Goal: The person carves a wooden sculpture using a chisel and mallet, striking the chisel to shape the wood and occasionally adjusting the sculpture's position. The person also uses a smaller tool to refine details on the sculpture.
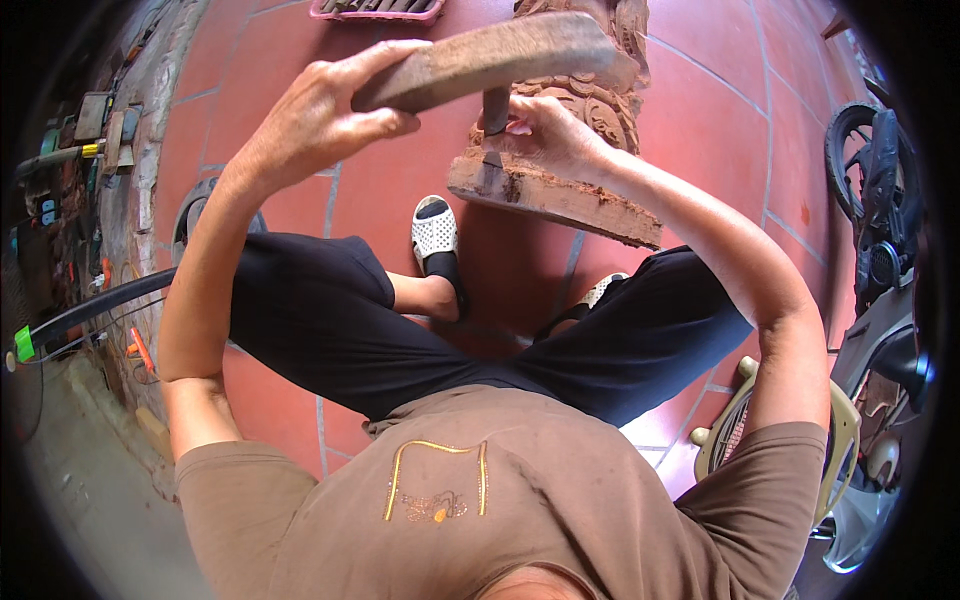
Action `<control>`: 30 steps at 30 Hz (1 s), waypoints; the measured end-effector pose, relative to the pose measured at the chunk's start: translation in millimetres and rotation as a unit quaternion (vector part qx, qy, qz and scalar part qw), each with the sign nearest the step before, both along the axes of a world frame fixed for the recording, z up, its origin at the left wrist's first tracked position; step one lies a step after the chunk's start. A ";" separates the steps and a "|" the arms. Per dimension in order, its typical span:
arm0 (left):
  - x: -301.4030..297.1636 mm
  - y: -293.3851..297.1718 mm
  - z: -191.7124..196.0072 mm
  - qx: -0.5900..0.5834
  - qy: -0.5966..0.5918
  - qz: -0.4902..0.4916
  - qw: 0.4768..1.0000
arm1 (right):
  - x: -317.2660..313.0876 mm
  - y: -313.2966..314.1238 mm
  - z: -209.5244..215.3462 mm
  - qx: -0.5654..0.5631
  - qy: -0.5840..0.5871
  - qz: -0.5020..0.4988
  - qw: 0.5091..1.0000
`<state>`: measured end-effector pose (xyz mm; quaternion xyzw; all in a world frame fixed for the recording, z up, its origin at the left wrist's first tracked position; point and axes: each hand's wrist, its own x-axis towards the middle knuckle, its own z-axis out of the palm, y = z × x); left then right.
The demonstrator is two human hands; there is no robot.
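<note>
My left hand [312,115] is wrapped round one end of a long, slightly curved wooden mallet [490,62]. The mallet reaches to the right, its middle above the upper end of a dark chisel [496,112]. My right hand [560,140] closes its fingers round the chisel, which stands roughly upright against the carved work. Under it is a reddish-brown wood carving [592,108] with scrolled relief, resting on a thick slab-like base [560,203]. The mallet hides part of the carving, and I cannot tell whether it touches the chisel.
A pink tray [440,12] of long tools lies on the red tiled floor ahead. To the right stand a motorbike [880,190] and a fan with a pale frame [848,450]. Wooden blocks [92,115] and loose tools line the left wall. My sandalled foot [435,235] is near the base.
</note>
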<state>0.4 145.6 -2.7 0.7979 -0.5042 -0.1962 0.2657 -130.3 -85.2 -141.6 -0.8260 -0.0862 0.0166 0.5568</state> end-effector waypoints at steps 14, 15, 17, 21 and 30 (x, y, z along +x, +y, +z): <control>-0.6 0.4 26.8 -0.079 0.059 0.076 0.992 | 1.5 -4.0 -4.4 0.042 0.024 -0.025 0.999; 2.8 3.9 20.1 -0.073 -0.005 0.052 0.996 | 2.3 -0.6 -0.7 0.008 0.014 -0.026 1.000; 3.9 4.2 5.9 -0.055 -0.054 0.000 0.997 | 6.1 4.9 3.2 0.001 0.011 -0.004 1.000; 2.8 12.0 4.5 -0.003 -0.106 0.016 0.994 | 9.4 10.5 11.2 -0.056 0.009 0.027 0.998; -5.4 11.4 3.5 -0.012 0.004 0.036 0.999 | 4.3 13.9 17.3 -0.071 0.025 0.003 0.997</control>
